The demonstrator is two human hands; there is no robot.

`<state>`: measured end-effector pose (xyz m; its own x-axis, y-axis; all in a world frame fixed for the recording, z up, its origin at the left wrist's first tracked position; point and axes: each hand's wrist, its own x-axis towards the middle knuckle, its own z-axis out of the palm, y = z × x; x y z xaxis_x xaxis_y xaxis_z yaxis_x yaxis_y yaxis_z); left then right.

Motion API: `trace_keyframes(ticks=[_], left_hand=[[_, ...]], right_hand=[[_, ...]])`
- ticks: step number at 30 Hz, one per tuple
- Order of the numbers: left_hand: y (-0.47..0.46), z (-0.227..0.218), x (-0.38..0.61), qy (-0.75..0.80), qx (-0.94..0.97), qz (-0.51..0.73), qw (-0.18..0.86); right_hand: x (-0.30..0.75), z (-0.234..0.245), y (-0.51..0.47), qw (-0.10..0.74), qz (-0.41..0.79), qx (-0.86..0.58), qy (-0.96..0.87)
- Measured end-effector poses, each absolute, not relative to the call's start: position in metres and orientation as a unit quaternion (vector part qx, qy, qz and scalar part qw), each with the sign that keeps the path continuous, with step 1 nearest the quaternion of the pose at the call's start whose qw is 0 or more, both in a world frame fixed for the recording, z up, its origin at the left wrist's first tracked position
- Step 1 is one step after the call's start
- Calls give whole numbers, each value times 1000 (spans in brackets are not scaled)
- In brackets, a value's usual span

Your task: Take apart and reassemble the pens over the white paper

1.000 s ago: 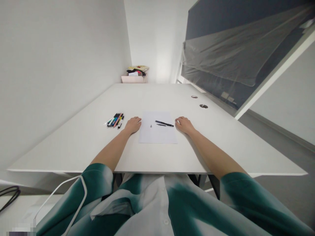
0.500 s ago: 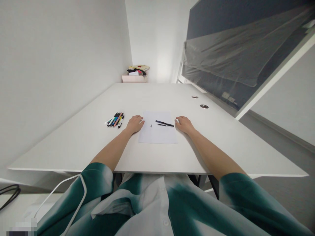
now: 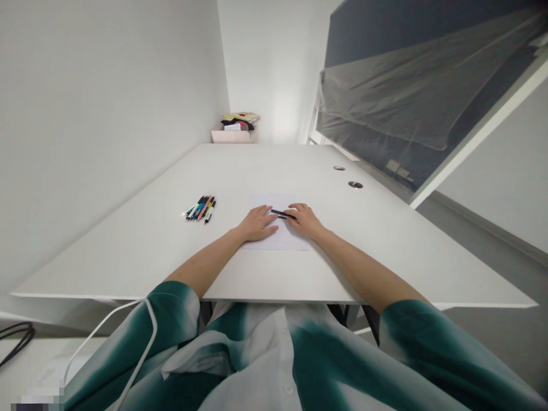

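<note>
A sheet of white paper (image 3: 278, 242) lies on the table in front of me. On it rest a slim black pen part (image 3: 279, 212) and, just below, a shorter thin dark piece (image 3: 280, 217). My left hand (image 3: 258, 223) lies over the left side of the paper, fingers stretched and thumb apart, near the left ends of these parts. My right hand (image 3: 305, 220) has come over their right ends, with fingers and thumb spread on either side of the black part. Whether it touches that part I cannot tell. The small grey cone is hidden under my left hand.
Several pens (image 3: 200, 209) lie bunched on the white table (image 3: 257, 274) to the left. At the far end stands a pale box (image 3: 233, 137) with cloth-like items on top. Two round grommets (image 3: 355, 185) sit on the right. A white cable (image 3: 152, 319) crosses my left sleeve.
Both hands have moved inward from the paper's sides onto it. My left hand now covers the small grey cone, and my right hand covers the pen parts' right ends. The parts have stayed put.
</note>
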<state>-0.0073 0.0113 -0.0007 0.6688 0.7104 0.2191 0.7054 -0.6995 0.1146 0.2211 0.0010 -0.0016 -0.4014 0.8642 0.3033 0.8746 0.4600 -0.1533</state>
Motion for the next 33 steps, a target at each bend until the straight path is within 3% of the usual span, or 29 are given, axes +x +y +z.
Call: trace_keyframes(ticks=[8, 19, 33], left_hand=[[12, -2, -7, 402, 911, 95, 18], [20, -3, -11, 400, 898, 184, -11], [20, 2, -8, 417, 884, 211, 22]], right_hand=[[221, -3, 3, 138, -18, -505, -852], [226, -8, 8, 202, -33, -492, -846], [224, -11, 14, 228, -30, -473, -851]])
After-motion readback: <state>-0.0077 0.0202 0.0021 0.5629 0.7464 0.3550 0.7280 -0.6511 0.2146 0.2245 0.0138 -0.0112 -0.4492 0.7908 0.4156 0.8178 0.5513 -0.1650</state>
